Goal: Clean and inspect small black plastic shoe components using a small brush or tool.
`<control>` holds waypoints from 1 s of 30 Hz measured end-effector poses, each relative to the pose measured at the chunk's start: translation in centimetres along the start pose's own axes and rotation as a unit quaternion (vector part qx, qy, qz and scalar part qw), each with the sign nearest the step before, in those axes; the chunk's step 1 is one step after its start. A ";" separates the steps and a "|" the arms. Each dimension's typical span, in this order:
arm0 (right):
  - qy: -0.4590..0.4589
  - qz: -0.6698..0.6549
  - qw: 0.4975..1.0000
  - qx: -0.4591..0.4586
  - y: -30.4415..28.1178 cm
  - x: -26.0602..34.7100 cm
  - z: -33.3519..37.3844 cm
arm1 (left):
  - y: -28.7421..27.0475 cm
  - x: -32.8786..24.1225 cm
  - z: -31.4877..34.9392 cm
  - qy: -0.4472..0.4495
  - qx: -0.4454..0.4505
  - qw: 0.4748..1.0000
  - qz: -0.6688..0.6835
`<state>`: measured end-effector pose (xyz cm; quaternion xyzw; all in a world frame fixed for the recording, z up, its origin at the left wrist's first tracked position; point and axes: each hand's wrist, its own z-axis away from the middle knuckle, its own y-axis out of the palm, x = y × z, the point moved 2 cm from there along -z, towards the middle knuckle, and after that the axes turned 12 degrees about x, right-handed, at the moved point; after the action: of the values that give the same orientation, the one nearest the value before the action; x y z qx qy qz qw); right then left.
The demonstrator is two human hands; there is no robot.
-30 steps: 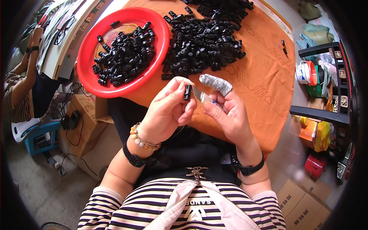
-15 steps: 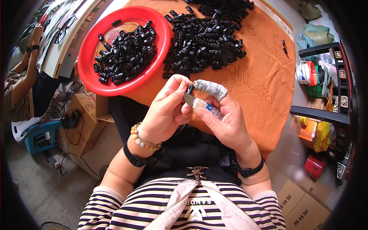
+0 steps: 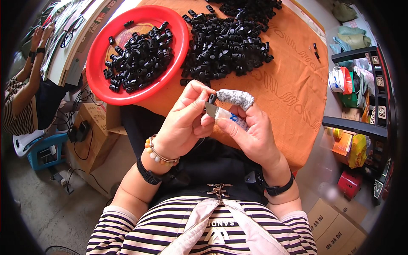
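My left hand pinches a small black plastic piece, shaped like a cord lock, between thumb and fingers. In my right hand is a short knife with a flat metal blade and a white-wrapped handle with blue marks. Its blade lies against or right beside the black piece; the exact contact is too small to make out. A grey knitted finger sleeve covers the right index finger, which curls beyond the piece. Both hands are over the near edge of the orange-covered table.
Left of the hands, a red round tray holds many similar black pieces. A large pile of them lies beyond. Two dark bits rest at the far right. A black shelf rack stands right; another person works far left.
Both hands stay nearly in place, still gripping the piece and the knife. The right hand and blade have shifted very slightly to the right.
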<state>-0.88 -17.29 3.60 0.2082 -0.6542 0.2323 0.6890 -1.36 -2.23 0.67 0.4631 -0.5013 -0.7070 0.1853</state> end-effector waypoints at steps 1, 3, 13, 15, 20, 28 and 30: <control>0.000 0.000 1.000 0.000 0.0 0.0 0.0 | 0.0 0.0 0.0 0.000 0.004 1.000 0.002; -0.009 -0.015 1.000 -0.011 0.2 -0.1 -0.1 | -0.1 0.0 0.0 -0.002 0.008 1.000 0.004; -0.011 -0.031 0.999 -0.035 -0.4 -0.8 -0.3 | 0.0 0.1 -0.2 -0.008 0.029 0.999 0.026; -0.022 -0.084 0.994 -0.070 -0.3 -0.6 -0.5 | 0.1 0.1 -0.2 -0.010 0.023 0.999 0.022; -0.051 -0.115 0.989 -0.078 0.2 -0.4 -1.2 | 0.3 0.2 -0.2 -0.022 0.011 1.000 0.013; -0.075 -0.090 0.987 -0.111 -0.1 -1.2 -2.8 | 0.2 0.3 -0.3 -0.008 0.000 1.000 -0.018; -0.088 -0.095 0.985 -0.119 0.0 -0.9 -2.8 | 0.2 0.3 -0.4 -0.010 -0.001 1.000 -0.020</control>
<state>1.33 -15.69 2.50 0.2054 -0.7123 0.0677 0.6678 -1.26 -2.79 0.70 0.4656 -0.4928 -0.7159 0.1668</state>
